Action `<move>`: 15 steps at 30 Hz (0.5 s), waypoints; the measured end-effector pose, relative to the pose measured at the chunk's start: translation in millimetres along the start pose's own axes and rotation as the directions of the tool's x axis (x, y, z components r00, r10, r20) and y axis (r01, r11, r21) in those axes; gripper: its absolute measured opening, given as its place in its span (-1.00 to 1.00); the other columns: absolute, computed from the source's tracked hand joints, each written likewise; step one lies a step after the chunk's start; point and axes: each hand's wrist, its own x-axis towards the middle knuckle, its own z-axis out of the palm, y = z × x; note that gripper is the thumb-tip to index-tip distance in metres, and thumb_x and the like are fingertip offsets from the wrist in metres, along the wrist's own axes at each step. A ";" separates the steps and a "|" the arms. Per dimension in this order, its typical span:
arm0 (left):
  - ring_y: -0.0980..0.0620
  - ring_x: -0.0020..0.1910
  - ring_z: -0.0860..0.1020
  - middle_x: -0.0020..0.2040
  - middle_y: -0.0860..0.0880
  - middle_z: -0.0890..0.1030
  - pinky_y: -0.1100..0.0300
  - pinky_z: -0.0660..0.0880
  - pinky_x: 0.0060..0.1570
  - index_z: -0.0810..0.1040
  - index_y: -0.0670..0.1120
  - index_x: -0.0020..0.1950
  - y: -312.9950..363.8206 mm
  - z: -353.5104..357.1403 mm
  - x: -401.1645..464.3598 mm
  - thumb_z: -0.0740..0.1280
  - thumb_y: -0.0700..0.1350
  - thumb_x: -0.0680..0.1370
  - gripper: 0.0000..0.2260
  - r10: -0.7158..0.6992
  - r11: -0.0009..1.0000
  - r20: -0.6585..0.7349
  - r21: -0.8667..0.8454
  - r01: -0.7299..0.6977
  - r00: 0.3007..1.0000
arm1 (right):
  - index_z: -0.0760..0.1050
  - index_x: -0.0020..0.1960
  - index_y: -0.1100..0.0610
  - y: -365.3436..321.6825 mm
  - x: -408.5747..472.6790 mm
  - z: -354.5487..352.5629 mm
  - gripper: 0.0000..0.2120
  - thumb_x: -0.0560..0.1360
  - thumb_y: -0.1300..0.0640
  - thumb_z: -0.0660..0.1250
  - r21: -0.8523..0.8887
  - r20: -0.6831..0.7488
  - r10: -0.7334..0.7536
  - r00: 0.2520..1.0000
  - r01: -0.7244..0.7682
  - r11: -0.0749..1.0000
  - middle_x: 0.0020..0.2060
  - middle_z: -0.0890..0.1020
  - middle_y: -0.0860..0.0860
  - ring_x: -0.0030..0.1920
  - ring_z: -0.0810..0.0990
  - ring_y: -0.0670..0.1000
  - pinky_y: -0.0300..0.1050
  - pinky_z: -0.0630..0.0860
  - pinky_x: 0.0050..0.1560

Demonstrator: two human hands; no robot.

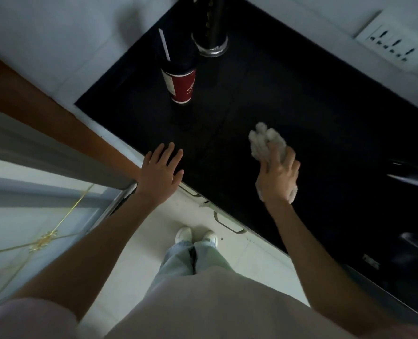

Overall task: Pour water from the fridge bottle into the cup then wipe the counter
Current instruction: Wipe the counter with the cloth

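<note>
Nearest to you are your pale shirt, light jeans and white shoes (196,237) on a cream tiled floor (139,260). To your left stands a grey door (39,152) with a glass panel and gold trim. The black surface (288,99) runs from near right to far left, glossy and dark, with metal drawer handles (227,222) under its near edge.

Your left hand (160,173) lies flat at the near edge of the surface, fingers straight and spread, its grip wide and holding nothing. Your right hand (277,178) is further right, its grip curled round a fluffy off-white cloth (264,140) that bunches out past your fingertips, over the surface.

Further off stands the red paper cup (181,85) with a dark lid and white straw; its contents are hidden. Just beyond it is a dark bottle (212,28) with a shiny metal base. A white socket panel (393,45) sits on the far right wall.
</note>
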 end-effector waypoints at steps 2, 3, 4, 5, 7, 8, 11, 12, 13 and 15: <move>-0.24 0.40 0.36 0.41 -0.19 0.42 -0.20 0.36 0.29 0.39 -0.10 0.43 0.1 0.5 0.0 0.31 0.01 0.55 -0.53 -0.009 1.000 -0.005 -0.001 0.009 1.000 | 0.37 0.34 -0.01 -20.5 -37.9 -0.9 -0.56 0.47 0.14 0.30 0.056 0.016 -0.116 0.993 0.115 0.992 0.23 0.46 0.22 -0.04 0.48 0.26 0.12 0.52 -0.11; -0.24 0.40 0.36 0.42 -0.19 0.42 -0.20 0.36 0.29 0.39 -0.10 0.43 0.1 0.0 -0.3 0.32 0.00 0.55 -0.52 -0.011 1.000 -0.004 -0.001 0.011 1.000 | 0.43 0.32 -0.02 -33.8 -51.5 -1.0 -0.58 0.47 0.14 0.30 0.096 0.035 -0.194 0.980 0.190 0.977 0.22 0.47 0.20 -0.03 0.48 0.25 0.11 0.52 -0.10; -0.24 0.41 0.36 0.42 -0.19 0.41 -0.20 0.35 0.30 0.38 -0.10 0.44 0.4 -0.2 -0.3 0.31 0.00 0.55 -0.52 -0.012 1.000 -0.003 -0.001 0.012 1.000 | 0.47 0.29 -0.03 -48.0 -59.8 0.5 -0.60 0.46 0.14 0.31 0.128 0.057 -0.274 0.960 0.265 0.956 0.22 0.48 0.18 -0.01 0.49 0.22 0.10 0.52 -0.10; -0.24 0.41 0.35 0.43 -0.19 0.40 -0.20 0.34 0.30 0.37 -0.11 0.44 0.5 0.0 -0.4 0.31 0.00 0.55 -0.52 -0.012 1.000 -0.002 0.001 0.012 1.000 | 0.49 0.27 -0.03 -61.7 -61.4 3.7 -0.60 0.44 0.15 0.33 0.153 0.075 -0.334 0.939 0.320 0.935 0.22 0.49 0.16 0.00 0.50 0.21 0.09 0.52 -0.11; -0.23 0.44 0.32 0.45 -0.18 0.37 -0.20 0.31 0.32 0.35 -0.10 0.46 1.5 -0.1 -1.0 0.29 0.01 0.57 -0.52 -0.020 1.000 0.013 0.006 0.020 1.000 | 0.51 0.26 -0.04 -83.9 -45.1 11.2 -0.58 0.42 0.18 0.36 0.191 0.083 -0.361 0.929 0.341 0.920 0.22 0.50 0.14 0.00 0.51 0.20 0.09 0.51 -0.12; -0.22 0.45 0.30 0.46 -0.18 0.36 -0.20 0.29 0.33 0.34 -0.10 0.46 1.9 -0.4 -0.8 0.27 0.01 0.57 -0.52 -0.025 1.000 0.022 0.013 0.025 0.999 | 0.50 0.27 -0.04 -89.7 -30.6 13.9 -0.56 0.41 0.19 0.36 0.192 0.086 -0.341 0.936 0.321 0.928 0.23 0.49 0.14 0.00 0.51 0.20 0.09 0.51 -0.11; -0.20 0.48 0.24 0.49 -0.16 0.31 -0.17 0.25 0.37 0.30 -0.07 0.49 4.4 -2.0 -0.1 0.22 0.03 0.59 -0.52 -0.036 0.999 0.038 0.010 0.036 0.999 | 0.43 0.34 -0.04 -75.5 12.7 13.4 -0.55 0.46 0.18 0.31 0.139 0.146 -0.219 0.965 0.199 0.970 0.26 0.44 0.17 0.02 0.48 0.23 0.13 0.51 -0.05; -0.19 0.49 0.23 0.49 -0.15 0.30 -0.17 0.24 0.38 0.29 -0.07 0.49 5.3 -2.6 0.0 0.21 0.03 0.60 -0.52 -0.042 0.999 0.041 0.003 0.042 0.998 | 0.41 0.35 -0.03 -61.5 20.6 11.5 -0.55 0.48 0.17 0.30 0.103 0.136 -0.169 0.976 0.156 0.982 0.26 0.44 0.18 0.02 0.48 0.24 0.13 0.53 -0.04; -0.19 0.49 0.23 0.49 -0.15 0.30 -0.16 0.24 0.38 0.29 -0.07 0.49 5.2 -3.0 0.0 0.21 0.03 0.60 -0.52 -0.045 0.999 0.039 0.000 0.045 0.998 | 0.41 0.36 -0.03 -46.1 22.6 8.9 -0.56 0.49 0.16 0.30 0.065 0.109 -0.115 0.987 0.109 0.992 0.25 0.44 0.19 0.00 0.48 0.24 0.13 0.54 -0.04; -0.19 0.48 0.25 0.49 -0.15 0.32 -0.17 0.25 0.38 0.31 -0.07 0.48 5.4 -4.3 -0.5 0.23 0.02 0.59 -0.53 -0.044 0.999 0.033 0.002 0.044 0.998 | 0.42 0.35 -0.02 -17.0 9.8 -0.2 -0.57 0.49 0.15 0.31 0.039 0.042 -0.031 0.999 0.030 0.999 0.24 0.44 0.20 0.00 0.49 0.24 0.12 0.55 -0.03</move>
